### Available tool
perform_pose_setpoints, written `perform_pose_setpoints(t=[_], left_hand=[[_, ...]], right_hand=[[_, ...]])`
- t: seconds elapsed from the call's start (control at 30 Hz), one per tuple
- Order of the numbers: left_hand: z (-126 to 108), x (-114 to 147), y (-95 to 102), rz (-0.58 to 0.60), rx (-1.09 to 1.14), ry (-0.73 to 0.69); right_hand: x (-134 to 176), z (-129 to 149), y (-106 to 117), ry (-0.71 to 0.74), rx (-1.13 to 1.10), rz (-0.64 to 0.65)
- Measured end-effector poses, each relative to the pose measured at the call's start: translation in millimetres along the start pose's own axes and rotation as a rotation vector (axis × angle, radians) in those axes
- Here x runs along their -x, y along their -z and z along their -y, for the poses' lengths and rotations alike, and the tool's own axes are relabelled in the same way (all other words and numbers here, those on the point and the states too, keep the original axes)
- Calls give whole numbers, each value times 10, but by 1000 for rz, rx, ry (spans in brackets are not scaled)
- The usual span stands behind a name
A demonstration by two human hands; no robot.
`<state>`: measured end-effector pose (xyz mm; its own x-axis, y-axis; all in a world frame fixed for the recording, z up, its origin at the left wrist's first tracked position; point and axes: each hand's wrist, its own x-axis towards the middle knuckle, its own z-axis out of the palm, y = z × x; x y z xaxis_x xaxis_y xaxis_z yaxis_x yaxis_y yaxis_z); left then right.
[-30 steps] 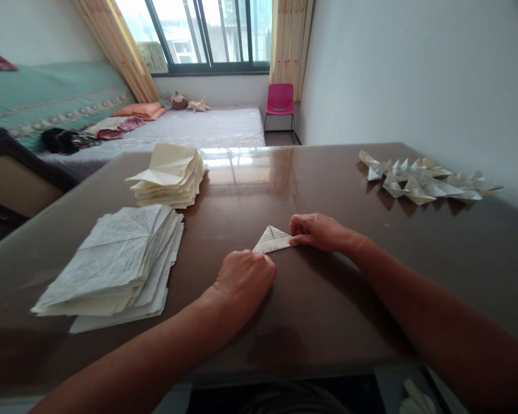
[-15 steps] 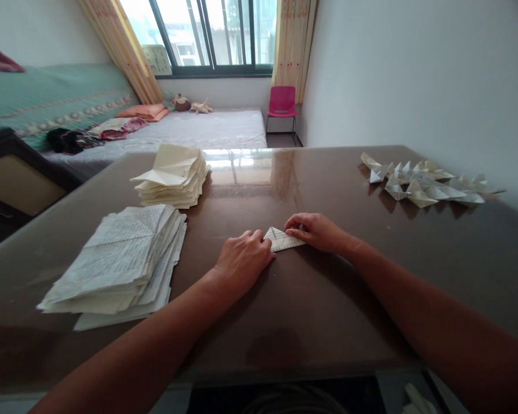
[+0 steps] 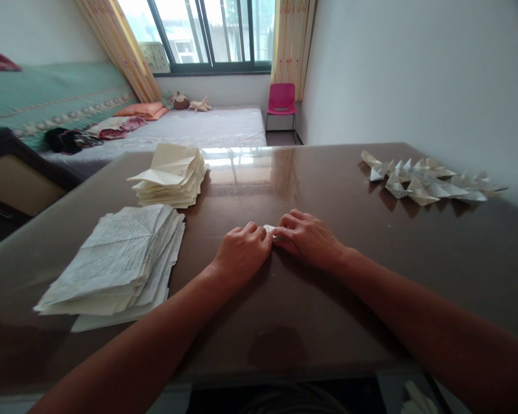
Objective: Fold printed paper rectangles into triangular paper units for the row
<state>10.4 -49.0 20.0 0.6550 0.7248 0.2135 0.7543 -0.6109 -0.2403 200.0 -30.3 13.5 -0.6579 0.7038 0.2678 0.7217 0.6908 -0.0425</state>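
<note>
A small folded piece of printed paper (image 3: 268, 229) lies at the middle of the table, mostly covered by my fingers. My left hand (image 3: 247, 246) grips its left end with the fingers curled. From the right, my right hand (image 3: 307, 238) closes over the other end, fingertips almost meeting those of the left. Only a little white corner shows between the two hands.
On the glossy brown table (image 3: 242, 322), a stack of handwritten sheets (image 3: 112, 259) lies at left, with a stack of cream paper (image 3: 170, 175) behind it. Several folded paper shapes (image 3: 423, 181) sit at far right. A bed (image 3: 216, 126) and pink chair (image 3: 282, 100) stand beyond.
My right hand has moved left and over the folded paper, closing on its right side. Far less of the paper shows now. My left hand has barely moved.
</note>
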Motion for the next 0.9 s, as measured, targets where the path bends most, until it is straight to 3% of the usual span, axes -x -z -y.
perform_pose_setpoints(t=[0.1, 0.2, 0.37, 0.6, 0.7, 0.8, 0.9], left_hand=[[30, -3, 18, -108, -5, -34], [56, -10, 27, -182, -17, -90], [91, -26, 7, -238, -35, -223], [49, -11, 47, -294, -27, -238], [15, -15, 79, -367, 83, -136], [-22, -40, 54, -461, 328, 135], [-93, -79, -28, -446, 637, 304]], right_hand=[[20, 15, 12, -26, -27, 15], [36, -38, -33, -66, -190, 37], [15, -132, -127, -59, -410, 62], [21, 29, 32, -104, -43, 142], [7, 31, 27, -175, -16, 106], [-14, -26, -16, -225, -105, -18], [-26, -44, -39, -287, -155, -119]])
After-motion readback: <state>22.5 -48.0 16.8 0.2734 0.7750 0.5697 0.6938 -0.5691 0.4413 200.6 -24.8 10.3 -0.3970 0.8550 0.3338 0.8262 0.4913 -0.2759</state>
